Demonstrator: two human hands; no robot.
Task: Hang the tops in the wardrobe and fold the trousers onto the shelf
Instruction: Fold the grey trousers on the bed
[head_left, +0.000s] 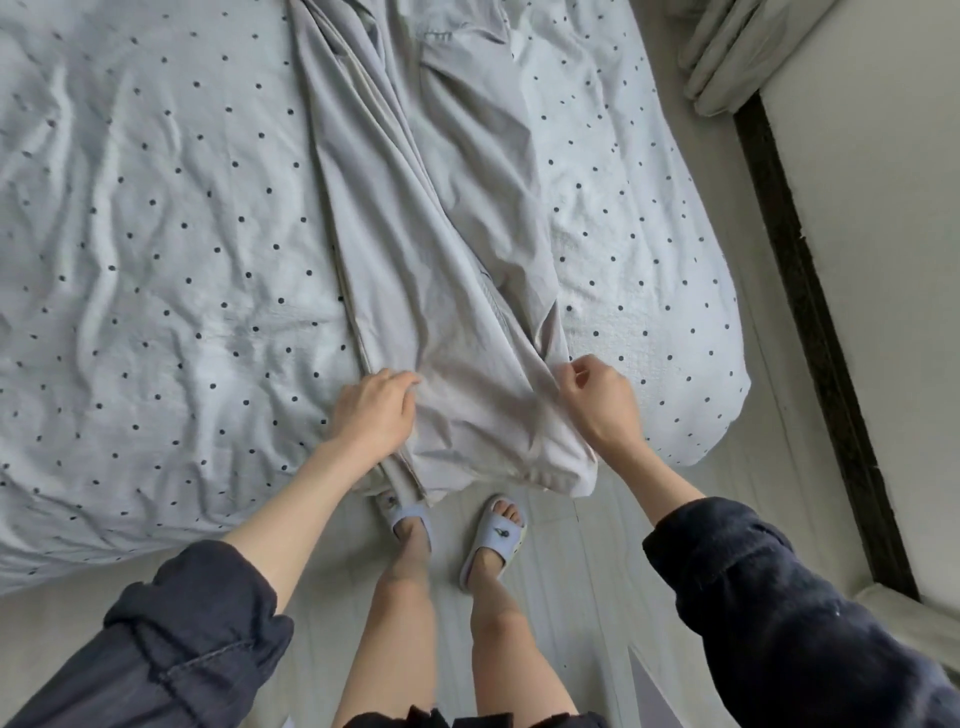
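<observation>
Both hands' fingers (400, 382) pinching soft, creased grey trousers (447, 270), dotted bedsheet (156, 234)

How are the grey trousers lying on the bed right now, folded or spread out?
Spread out lengthwise, not folded: the light grey trousers run up the dotted bedspread, rumpled, with left hand and right hand gripping the near end.
</observation>
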